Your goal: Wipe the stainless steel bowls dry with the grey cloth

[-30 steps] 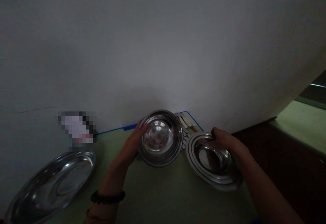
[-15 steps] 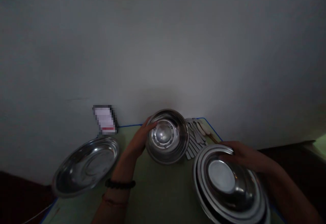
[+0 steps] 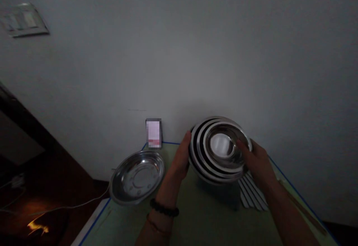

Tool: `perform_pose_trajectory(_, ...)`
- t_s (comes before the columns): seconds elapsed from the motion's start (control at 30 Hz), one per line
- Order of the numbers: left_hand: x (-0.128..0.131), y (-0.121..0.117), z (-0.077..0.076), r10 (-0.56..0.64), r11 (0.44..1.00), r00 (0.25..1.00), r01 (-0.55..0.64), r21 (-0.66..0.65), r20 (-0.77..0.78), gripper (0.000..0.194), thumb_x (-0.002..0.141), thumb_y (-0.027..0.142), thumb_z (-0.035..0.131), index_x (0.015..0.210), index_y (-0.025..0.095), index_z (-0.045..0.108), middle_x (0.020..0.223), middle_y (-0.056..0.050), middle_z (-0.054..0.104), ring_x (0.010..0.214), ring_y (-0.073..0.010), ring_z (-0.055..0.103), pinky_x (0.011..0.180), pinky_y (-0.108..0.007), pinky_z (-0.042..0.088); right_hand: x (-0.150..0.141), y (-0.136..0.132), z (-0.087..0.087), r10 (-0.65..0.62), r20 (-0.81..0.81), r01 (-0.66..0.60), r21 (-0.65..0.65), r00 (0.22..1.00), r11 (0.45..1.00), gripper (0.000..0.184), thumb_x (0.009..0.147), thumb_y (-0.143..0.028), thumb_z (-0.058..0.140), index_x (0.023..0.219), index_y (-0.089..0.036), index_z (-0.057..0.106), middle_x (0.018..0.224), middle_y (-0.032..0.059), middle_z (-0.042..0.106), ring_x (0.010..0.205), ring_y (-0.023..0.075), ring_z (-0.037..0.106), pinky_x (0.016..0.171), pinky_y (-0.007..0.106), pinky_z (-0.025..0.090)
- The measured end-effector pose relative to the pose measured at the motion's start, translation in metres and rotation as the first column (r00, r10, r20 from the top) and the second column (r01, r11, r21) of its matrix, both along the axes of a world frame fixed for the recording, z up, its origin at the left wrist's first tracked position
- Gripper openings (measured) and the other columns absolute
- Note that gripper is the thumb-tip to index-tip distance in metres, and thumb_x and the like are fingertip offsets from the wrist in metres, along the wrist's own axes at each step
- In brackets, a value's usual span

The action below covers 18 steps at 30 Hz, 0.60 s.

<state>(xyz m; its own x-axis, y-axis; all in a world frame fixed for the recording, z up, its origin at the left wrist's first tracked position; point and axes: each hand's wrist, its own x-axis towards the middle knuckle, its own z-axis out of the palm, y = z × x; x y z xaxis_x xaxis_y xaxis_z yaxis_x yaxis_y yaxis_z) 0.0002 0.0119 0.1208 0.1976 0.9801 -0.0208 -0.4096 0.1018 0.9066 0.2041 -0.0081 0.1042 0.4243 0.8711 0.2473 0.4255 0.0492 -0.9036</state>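
Observation:
A nested stack of several stainless steel bowls (image 3: pixel 220 146) is held up over the table, tilted so that the insides face me. At its left side my left hand (image 3: pixel 181 158) grips the outermost bowl, thumb along the outer edge and fingers mostly hidden behind. My right hand (image 3: pixel 258 164) clasps the right side, its thumb reaching over the rim into the smallest bowl. Left of my left forearm, apart from both hands, rests a wide steel basin (image 3: pixel 137 180). Flat metal cutlery (image 3: pixel 253 193) lies partly hidden below the stack and my right hand.
The green tabletop (image 3: pixel 128 223) with blue edging stands against a grey wall (image 3: pixel 179 52). A phone (image 3: pixel 153 133) leans on the wall behind the basin. A thin wooden stick (image 3: pixel 304 210) lies near the right edge. A white cable (image 3: pixel 78 204) runs off left.
My right hand has brought its stack up and left to the bowl in my left hand; they now form one nested stack. The view has turned left, showing a switch plate.

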Motion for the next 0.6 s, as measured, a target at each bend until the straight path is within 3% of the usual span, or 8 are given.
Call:
perform_pose_trajectory(0.1, -0.006, 0.002, 0.002, -0.026, 1.000, 0.999, 0.026, 0.002, -0.042, 0.054, 0.085, 0.061, 0.045, 0.115, 0.020, 0.064, 0.118, -0.006, 0.069, 0.122, -0.0249, 0.054, 0.107, -0.038, 0.036, -0.011, 0.008, -0.014, -0.136, 0.133, 0.124, 0.096, 0.982, 0.988, 0.056, 0.073, -0.052, 0.052, 0.112, -0.013, 0.058, 0.117, 0.0193, 0.058, 0.114, 0.0330, 0.051, 0.095, 0.046, 0.042)
perform_pose_trajectory(0.17, -0.007, 0.003, 0.003, -0.065, 0.998, 0.994, 0.066, 0.016, -0.083, 0.058, 0.084, 0.064, 0.043, 0.112, 0.019, 0.066, 0.113, -0.006, 0.071, 0.120, -0.0259, 0.055, 0.106, -0.038, 0.036, -0.013, 0.008, -0.023, -0.045, 0.104, 0.036, 0.095, 0.994, 0.995, 0.068, 0.074, -0.051, 0.055, 0.131, -0.015, 0.043, 0.126, 0.0176, 0.054, 0.118, 0.0303, 0.050, 0.096, 0.045, 0.042)
perform_pose_trajectory(0.23, -0.006, 0.003, 0.004, -0.089, 0.995, 0.987, 0.095, 0.036, -0.135, 0.062, 0.083, 0.067, 0.041, 0.109, 0.018, 0.068, 0.110, -0.007, 0.072, 0.119, -0.0268, 0.056, 0.106, -0.038, 0.035, -0.012, 0.006, -0.030, 0.130, 0.056, -0.131, 0.026, 0.990, 0.991, 0.068, 0.077, -0.049, 0.055, 0.135, -0.019, 0.037, 0.121, 0.0136, 0.059, 0.109, 0.0272, 0.058, 0.093, 0.044, 0.045)
perform_pose_trajectory(0.3, -0.004, 0.003, 0.003, -0.134, 0.989, 0.976, 0.143, 0.043, -0.170, 0.067, 0.081, 0.070, 0.039, 0.108, 0.016, 0.068, 0.110, -0.008, 0.072, 0.119, -0.0278, 0.055, 0.106, -0.039, 0.035, -0.008, 0.005, -0.033, 0.218, 0.053, -0.215, -0.057, 0.974, 0.975, 0.054, 0.079, -0.049, 0.052, 0.124, -0.019, 0.048, 0.110, 0.0111, 0.065, 0.100, 0.0265, 0.062, 0.089, 0.042, 0.046)
perform_pose_trajectory(0.4, 0.000, 0.005, -0.001, -0.189, 0.975, 0.964, 0.207, 0.078, -0.189, 0.065, 0.081, 0.068, 0.043, 0.115, 0.017, 0.064, 0.115, -0.008, 0.069, 0.121, -0.0276, 0.053, 0.106, -0.039, 0.035, -0.001, 0.004, -0.031, 0.203, 0.118, -0.185, -0.152, 0.972, 0.971, 0.043, 0.080, -0.051, 0.049, 0.106, -0.018, 0.056, 0.104, 0.0122, 0.067, 0.097, 0.0272, 0.063, 0.085, 0.040, 0.047)
perform_pose_trajectory(0.5, 0.005, 0.007, -0.007, -0.169, 0.969, 0.955, 0.207, 0.135, -0.245, 0.055, 0.081, 0.054, 0.055, 0.126, 0.022, 0.054, 0.125, -0.007, 0.063, 0.122, -0.0259, 0.052, 0.104, -0.038, 0.036, 0.008, 0.005, -0.029, 0.198, 0.209, -0.153, -0.216, 0.958, 0.964, 0.038, 0.083, -0.050, 0.044, 0.101, -0.018, 0.056, 0.100, 0.0131, 0.068, 0.092, 0.0264, 0.064, 0.080, 0.037, 0.047)
perform_pose_trajectory(0.6, 0.010, 0.008, -0.011, -0.095, 0.977, 0.909, 0.164, 0.138, -0.407, 0.054, 0.082, 0.052, 0.053, 0.126, 0.020, 0.050, 0.125, -0.009, 0.062, 0.118, -0.0268, 0.054, 0.102, -0.040, 0.037, 0.018, 0.002, -0.026, 0.187, 0.333, -0.087, -0.294, 0.924, 0.952, 0.035, 0.084, -0.047, 0.044, 0.097, -0.017, 0.056, 0.095, 0.0146, 0.069, 0.087, 0.0266, 0.065, 0.075, 0.035, 0.047)
